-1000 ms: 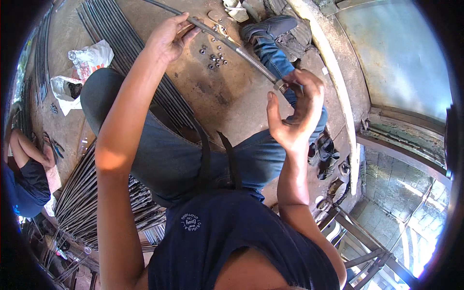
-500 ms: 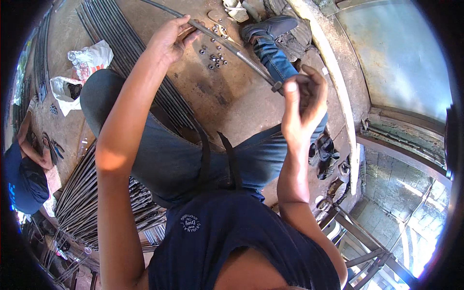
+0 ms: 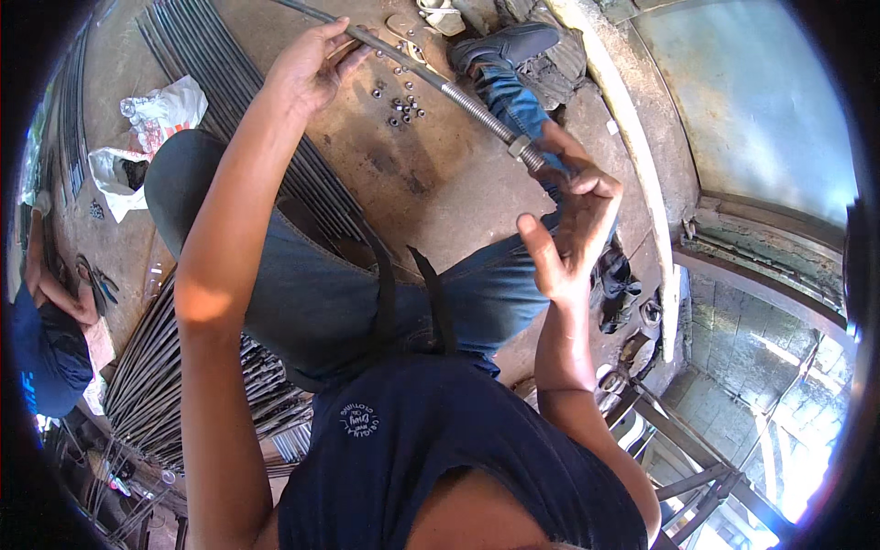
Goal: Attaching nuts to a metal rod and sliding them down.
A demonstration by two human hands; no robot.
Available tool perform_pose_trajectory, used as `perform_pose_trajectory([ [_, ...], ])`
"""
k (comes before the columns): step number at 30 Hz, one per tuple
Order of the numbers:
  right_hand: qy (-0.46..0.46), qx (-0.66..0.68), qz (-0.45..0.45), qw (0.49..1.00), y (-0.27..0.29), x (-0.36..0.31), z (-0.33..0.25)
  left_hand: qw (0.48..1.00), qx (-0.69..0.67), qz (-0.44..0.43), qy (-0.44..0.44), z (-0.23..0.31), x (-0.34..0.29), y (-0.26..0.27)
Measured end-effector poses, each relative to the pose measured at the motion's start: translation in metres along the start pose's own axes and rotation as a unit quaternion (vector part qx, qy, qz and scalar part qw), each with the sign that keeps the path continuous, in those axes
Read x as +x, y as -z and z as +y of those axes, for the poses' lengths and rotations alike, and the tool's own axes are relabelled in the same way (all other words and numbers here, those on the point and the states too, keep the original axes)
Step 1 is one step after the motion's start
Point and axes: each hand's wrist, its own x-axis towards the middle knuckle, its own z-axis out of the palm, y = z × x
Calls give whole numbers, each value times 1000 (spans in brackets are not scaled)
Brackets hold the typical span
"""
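A long dark metal rod (image 3: 403, 60) slants across the upper middle, with bright screw thread (image 3: 472, 107) along its lower right part. My left hand (image 3: 314, 71) is closed around its plain upper stretch, thumb on top. On the thread near the lower end sits a hex nut (image 3: 520, 147), with some thread showing past it. My right hand (image 3: 579, 211) is at that end, thumb spread away and fingers lying against or just behind the tip; slight blur hides the exact contact. Several loose nuts (image 3: 403, 110) lie on the floor beneath the rod.
Bundles of dark rods lie at the upper left (image 3: 220, 69) and lower left (image 3: 183, 367). White plastic bags (image 3: 119, 183) stand beside my left knee. Another person (image 3: 55, 321) sits at far left near pliers (image 3: 108, 284). A pale pole (image 3: 632, 156) runs along the right.
The nut now sits farther from the rod's tip, with thread visible beyond it. My right hand's thumb has swung away from the rod, and its fingers have moved around the tip.
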Motion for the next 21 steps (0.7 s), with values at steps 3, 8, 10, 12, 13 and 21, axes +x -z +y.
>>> perform_pose_trajectory([
  [3,-8,-65,-86,994,10,2,-2,1000,6,2,1,1,-3,-1],
  [8,-296,-25,-149,943,25,-1,-16,1000,3,-17,3,-1,-2,2],
  [10,-102,-35,-59,992,23,-3,-9,999,15,-29,-9,0,-3,0],
  [12,-76,16,-47,996,16,2,-10,1000,3,5,-13,1,-3,-4],
  [13,-51,67,-35,996,11,5,-11,1000,3,4,-13,2,-5,-6],
  [21,-244,-54,-272,929,36,6,-10,1000,-12,-8,-18,6,-6,-2],
])
